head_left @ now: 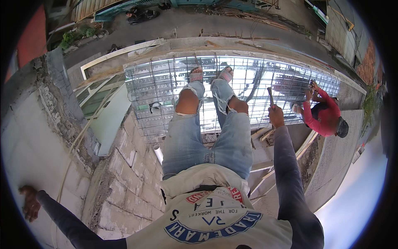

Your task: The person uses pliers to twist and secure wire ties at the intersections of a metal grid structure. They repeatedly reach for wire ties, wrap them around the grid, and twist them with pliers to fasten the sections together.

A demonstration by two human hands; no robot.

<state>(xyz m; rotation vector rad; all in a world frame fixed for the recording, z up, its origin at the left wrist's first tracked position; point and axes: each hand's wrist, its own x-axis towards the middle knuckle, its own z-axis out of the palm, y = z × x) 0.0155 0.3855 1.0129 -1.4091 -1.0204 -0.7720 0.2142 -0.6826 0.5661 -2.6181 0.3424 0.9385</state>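
My right hand (275, 116) is raised in front of me, closed around the handle of a small metal tool (270, 96) that points up over the steel rebar mesh (166, 87). My left hand (30, 202) reaches far out to the left and rests flat on a rough grey concrete wall (37, 141), holding nothing. My legs in torn blue jeans (207, 137) stretch forward, and my feet in pink sandals (211, 74) stand on the mesh.
A person in a red shirt (323, 116) crouches at the right on the mesh, both hands up at the bars. A block wall (128, 182) drops below my left side. Wooden planks (265, 137) lie under my right arm. A street with a motorbike (143, 15) lies beyond.
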